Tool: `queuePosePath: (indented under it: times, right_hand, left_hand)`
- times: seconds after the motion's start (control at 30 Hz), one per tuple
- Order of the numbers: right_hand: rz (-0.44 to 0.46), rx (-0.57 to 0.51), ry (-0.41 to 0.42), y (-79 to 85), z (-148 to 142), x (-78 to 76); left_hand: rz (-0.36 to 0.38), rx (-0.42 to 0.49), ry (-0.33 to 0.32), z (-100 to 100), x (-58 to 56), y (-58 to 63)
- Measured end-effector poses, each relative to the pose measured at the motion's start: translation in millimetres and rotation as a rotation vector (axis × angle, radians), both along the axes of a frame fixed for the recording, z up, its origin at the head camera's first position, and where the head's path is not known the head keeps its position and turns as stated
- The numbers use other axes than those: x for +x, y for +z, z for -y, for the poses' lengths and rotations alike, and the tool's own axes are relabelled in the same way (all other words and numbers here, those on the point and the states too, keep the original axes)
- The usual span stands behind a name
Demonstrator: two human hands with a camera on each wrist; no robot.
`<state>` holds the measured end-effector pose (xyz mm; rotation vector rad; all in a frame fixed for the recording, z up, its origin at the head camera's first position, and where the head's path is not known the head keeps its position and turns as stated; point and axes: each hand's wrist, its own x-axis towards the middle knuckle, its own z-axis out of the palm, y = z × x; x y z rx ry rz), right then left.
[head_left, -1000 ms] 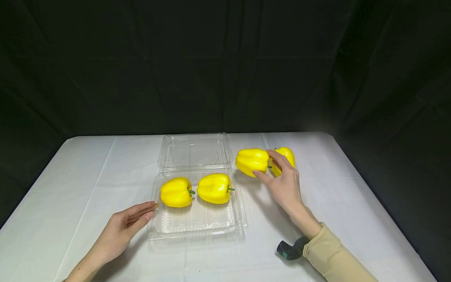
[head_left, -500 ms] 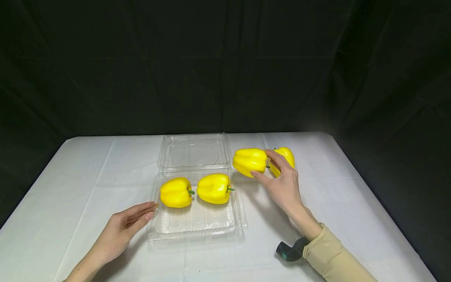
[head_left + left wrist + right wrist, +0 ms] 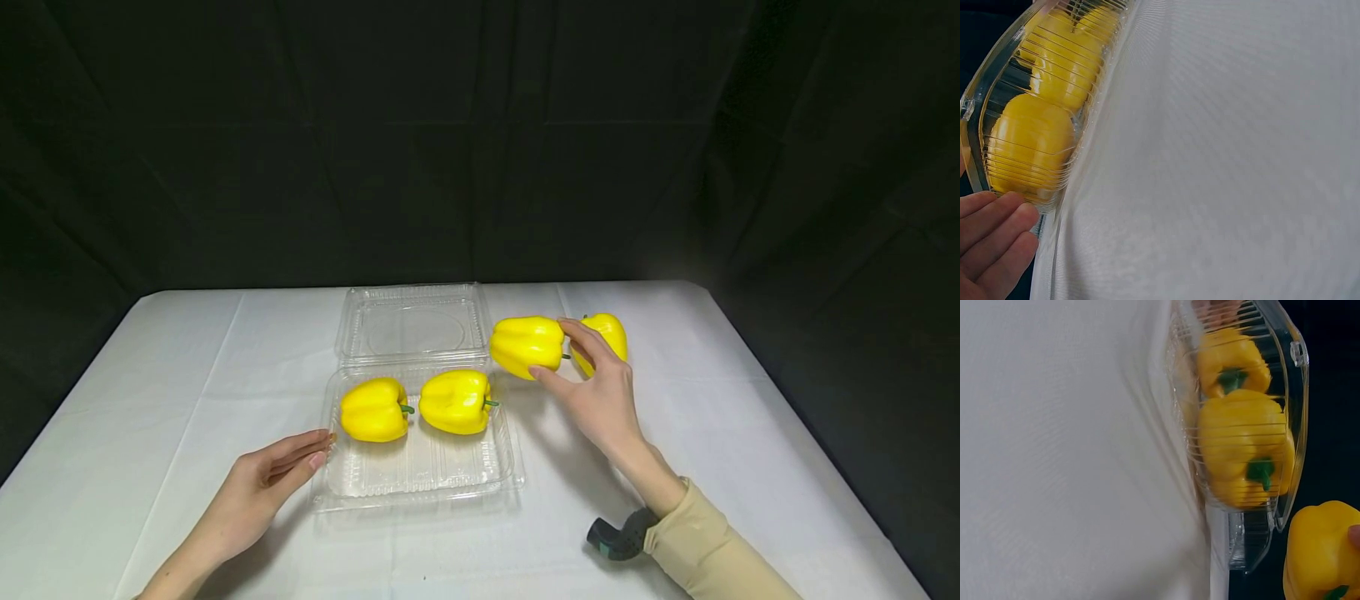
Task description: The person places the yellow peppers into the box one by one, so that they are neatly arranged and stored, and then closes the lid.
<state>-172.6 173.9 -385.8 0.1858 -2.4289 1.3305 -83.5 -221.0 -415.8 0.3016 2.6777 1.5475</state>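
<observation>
Held bell pepper (image 3: 527, 346): a little farther left than in both earlier head frames, nearer the clamshell container (image 3: 420, 471).
Right hand (image 3: 603, 396), head view: has shifted left with that pepper, thumb and fingers gripping its stem end; the stem points toward the palm.
Pepper's place, head view: lifted above the white tablecloth (image 3: 210, 367), beside the container's lid (image 3: 415, 325), near the base's far right corner.
Left hand (image 3: 258, 492), head view: unchanged; fingers extended, tips at the container's left edge, thumb a little apart from them.
Clear container, head view: unmoved, lid laid back; the left bell pepper (image 3: 375, 409) and right bell pepper (image 3: 453, 402) lie in its far half, stems rightward, just as earlier.
Remaining bell pepper (image 3: 611, 333), head view: in the same spot on the cloth, partly behind the right hand.
Left wrist view: yellow peppers show through the ribbed wall; straight fingers reach the container's near end.
Right wrist view: the held pepper appears at the lower right, apart from the container, a fingertip on its side; two green stems show through the ribbed plastic.
</observation>
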Motion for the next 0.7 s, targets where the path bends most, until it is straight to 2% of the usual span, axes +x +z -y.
queuePosePath:
  times: [0.7]
  right_hand:
    - [-0.057,-0.052,0.071,3.3,9.6,7.3]
  left_hand:
    - [-0.021,0.000,-0.014,0.6,-0.5,-1.4]
